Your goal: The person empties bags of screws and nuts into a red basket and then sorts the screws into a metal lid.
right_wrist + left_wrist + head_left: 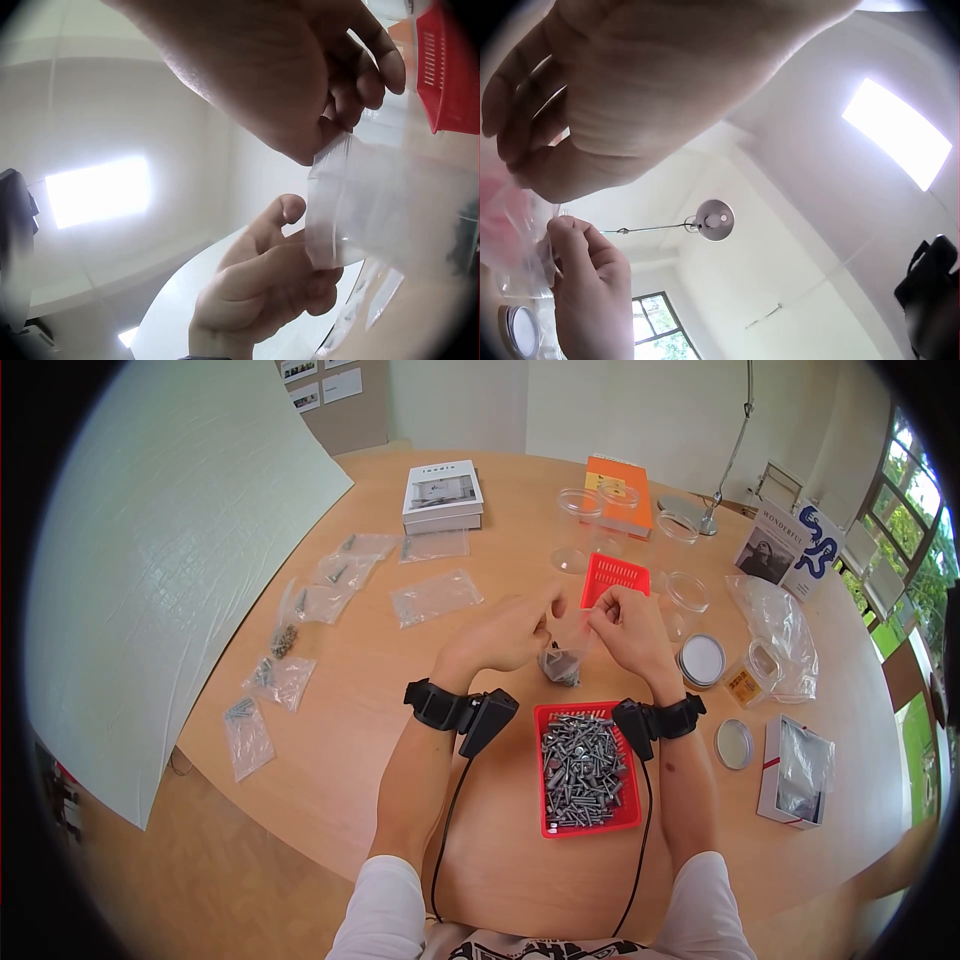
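Note:
A clear plastic bag [566, 660] hangs between my two hands, its mouth at the top and small dark metal pieces in its bottom. My left hand [508, 635] holds one side of the mouth with curled fingers; in the right wrist view the thumb of this left hand [259, 281] sticks up away from the film. On the other side, my right hand [632, 632] pinches the bag's edge between thumb and fingers. Nearer my body, a red basket [590, 833] full of loose bolts [583, 770] sits between my forearms.
Behind the bag stands another red basket [618, 572]. Filled small bags [290, 682] line the left side, with a flat bag [436, 598] nearby. Clear jars [688, 592], round lids [702, 660] and a white box [795, 780] are on the right. Books [442, 500] lie at the back.

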Available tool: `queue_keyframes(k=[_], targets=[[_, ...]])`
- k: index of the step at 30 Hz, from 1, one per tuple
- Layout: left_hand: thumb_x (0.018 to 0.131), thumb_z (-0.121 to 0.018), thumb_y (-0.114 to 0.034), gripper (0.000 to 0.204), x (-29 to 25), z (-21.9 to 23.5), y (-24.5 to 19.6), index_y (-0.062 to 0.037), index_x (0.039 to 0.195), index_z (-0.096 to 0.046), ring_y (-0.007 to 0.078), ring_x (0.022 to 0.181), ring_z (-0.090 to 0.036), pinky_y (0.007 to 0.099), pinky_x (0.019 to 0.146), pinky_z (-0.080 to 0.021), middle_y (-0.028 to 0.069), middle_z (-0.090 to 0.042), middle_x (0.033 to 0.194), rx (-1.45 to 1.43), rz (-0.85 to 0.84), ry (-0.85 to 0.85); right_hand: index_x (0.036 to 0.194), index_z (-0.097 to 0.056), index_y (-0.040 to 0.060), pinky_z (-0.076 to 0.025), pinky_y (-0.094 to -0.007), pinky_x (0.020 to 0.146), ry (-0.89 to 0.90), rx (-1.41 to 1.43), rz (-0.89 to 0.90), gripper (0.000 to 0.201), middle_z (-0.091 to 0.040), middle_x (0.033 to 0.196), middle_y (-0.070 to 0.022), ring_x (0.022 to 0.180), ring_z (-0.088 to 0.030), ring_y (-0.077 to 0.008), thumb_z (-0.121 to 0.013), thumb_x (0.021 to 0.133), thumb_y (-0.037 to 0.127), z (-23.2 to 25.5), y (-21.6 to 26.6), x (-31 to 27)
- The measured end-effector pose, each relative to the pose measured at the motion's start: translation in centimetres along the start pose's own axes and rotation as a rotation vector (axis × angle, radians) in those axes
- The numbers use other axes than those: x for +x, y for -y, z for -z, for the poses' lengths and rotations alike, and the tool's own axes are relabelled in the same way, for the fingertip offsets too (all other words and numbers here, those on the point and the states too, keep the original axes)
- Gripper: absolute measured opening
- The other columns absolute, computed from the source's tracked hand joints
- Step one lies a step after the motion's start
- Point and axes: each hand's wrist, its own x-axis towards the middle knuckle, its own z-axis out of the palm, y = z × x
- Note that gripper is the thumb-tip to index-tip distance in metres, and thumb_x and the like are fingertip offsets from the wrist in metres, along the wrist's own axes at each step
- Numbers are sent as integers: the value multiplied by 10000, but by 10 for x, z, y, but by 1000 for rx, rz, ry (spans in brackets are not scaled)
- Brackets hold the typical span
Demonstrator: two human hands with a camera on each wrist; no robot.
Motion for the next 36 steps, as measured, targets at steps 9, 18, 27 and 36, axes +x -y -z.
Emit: queue_keyframes(k=[9, 18, 27, 36], targets=[[845, -648, -136, 222, -12, -17, 5, -38, 1033, -713, 326, 960, -656, 405, 807, -522, 192, -692, 1035, 214, -163, -6, 839, -656, -40, -511, -299, 622, 16, 59, -11, 207, -661, 700, -106, 656, -644, -159, -698, 836, 162, -1, 0, -1], [808, -760, -169, 172, 8, -17, -15, -1, 817, -727, 374, 813, -642, 443, 724, -502, 156, -699, 834, 256, -182, -473, 1134, -633, -21, -523, -284, 804, 40, 333, -50, 322, -696, 1007, -102, 927, -661, -156, -701, 938, 226, 25, -14, -26], [821, -717, -71, 94, -20, -10, -84, 23, 818, -724, 194, 653, -654, 300, 603, -506, 115, -668, 746, -378, -232, -674, 1437, -382, -23, -497, -368, 1012, 120, 822, -231, 738, -567, 1293, -178, 1167, -599, -234, -792, 836, 102, 23, -6, -100], [870, -738, -130, 165, -29, -26, -105, 33, 852, -735, 98, 627, -593, 251, 597, -470, 59, -679, 757, -778, -224, -426, 1424, -440, -10, -522, -388, 1006, 236, 1237, -286, 672, -594, 1315, -141, 1180, -623, -241, -746, 826, -33, 40, 20, -136]])
